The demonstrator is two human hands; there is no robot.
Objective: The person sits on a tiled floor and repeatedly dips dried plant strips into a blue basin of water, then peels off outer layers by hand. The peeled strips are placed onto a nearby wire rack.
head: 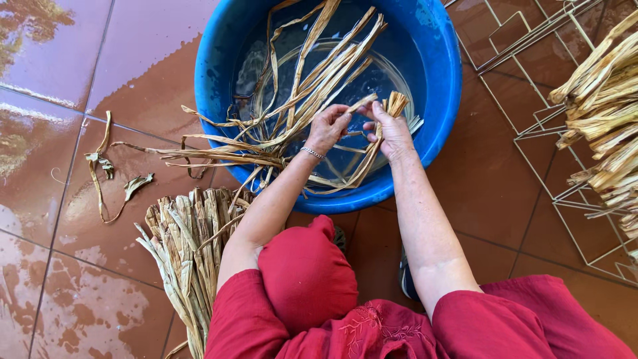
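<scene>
Red-clothed knee (307,276) nearest; left hand (327,128) and right hand (393,131), both pinched shut on dried leaf strip (372,136), above blue basin (442,100).

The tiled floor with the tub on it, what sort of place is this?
Probably a home patio or yard work spot: wet reddish floor tiles, a blue tub of water with dried leaf strips soaking, and a white wire rack holding more.

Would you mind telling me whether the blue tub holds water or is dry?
It holds water: the blue tub shows a glassy, reflecting surface, with leaf strips lying in it.
</scene>
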